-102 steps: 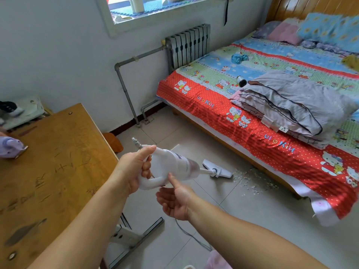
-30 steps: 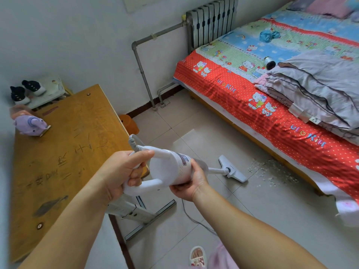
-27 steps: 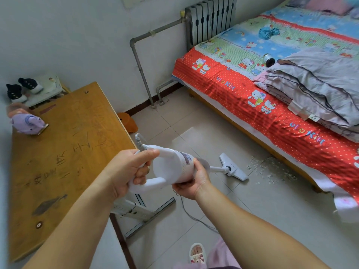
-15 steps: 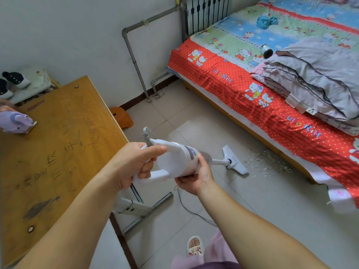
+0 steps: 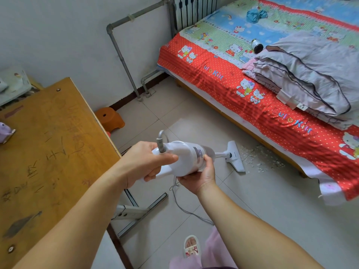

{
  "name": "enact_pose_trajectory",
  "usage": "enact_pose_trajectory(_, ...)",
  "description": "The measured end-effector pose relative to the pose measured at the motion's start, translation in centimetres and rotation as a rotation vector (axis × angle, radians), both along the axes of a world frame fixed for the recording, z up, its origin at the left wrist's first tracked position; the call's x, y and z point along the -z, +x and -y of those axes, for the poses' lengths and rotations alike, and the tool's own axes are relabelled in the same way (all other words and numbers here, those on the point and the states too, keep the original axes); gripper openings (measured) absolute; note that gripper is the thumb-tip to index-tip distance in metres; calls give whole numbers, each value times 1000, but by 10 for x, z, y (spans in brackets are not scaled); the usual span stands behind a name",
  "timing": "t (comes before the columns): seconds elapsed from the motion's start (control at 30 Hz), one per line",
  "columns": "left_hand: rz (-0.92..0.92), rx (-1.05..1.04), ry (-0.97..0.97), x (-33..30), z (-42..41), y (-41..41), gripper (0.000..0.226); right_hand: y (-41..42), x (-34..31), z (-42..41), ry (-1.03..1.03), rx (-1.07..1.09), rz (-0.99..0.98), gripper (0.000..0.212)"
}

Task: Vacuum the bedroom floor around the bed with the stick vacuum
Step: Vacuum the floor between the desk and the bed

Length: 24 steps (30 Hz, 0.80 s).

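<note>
Vacuum poised at the edge of the bed, debris waiting on the floor.

We see the bed [image 5: 258,101] with its red cartoon sheet filling the right of the room, a scratched wooden surface [image 5: 48,152] at left, and tiled floor [image 5: 272,210] between them. Our left hand [image 5: 143,162] is wrapped around the handle of the white stick vacuum [image 5: 186,158], while our right hand [image 5: 198,177] cups its body from below. The vacuum head [image 5: 234,156] rests on the tiles just beside a scatter of pale crumbs [image 5: 258,158] along the bed frame. The grey cord [image 5: 180,200] trails across the floor near a slippered foot [image 5: 191,246]; we judge it could snag or trip us as we push forward, and a hasty stroke might scatter crumbs under the bed.
</note>
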State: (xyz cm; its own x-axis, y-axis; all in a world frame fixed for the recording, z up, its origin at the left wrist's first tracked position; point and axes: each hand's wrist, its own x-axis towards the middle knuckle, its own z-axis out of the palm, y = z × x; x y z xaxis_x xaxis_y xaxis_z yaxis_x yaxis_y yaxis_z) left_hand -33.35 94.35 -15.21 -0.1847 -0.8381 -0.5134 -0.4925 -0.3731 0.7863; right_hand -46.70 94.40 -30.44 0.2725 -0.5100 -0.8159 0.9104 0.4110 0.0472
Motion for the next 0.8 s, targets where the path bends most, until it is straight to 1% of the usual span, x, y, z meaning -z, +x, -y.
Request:
enact_pose_trajectory(0.1, 29, 57, -17, 2, 5, -8, 14, -8, 5, 6, -28, 1, -9, 67)
enact_pose_trajectory(0.23, 81, 128, -47, 6, 11, -14, 9, -15, 12, 12, -50, -10, -4, 77)
enact_pose_trajectory(0.43, 143, 189, -93, 13, 21, -25, 13, -32, 19, 20, -52, -40, -54, 75)
enact_pose_trajectory(0.57, 139, 217, -100, 19, 28, -35, 17, -43, 20, 25, -48, -43, -76, 74)
enact_pose_trajectory(0.8, 119, 221, -82, 24, 38, -57, 14, -66, 26, 35, -60, -33, -89, 75)
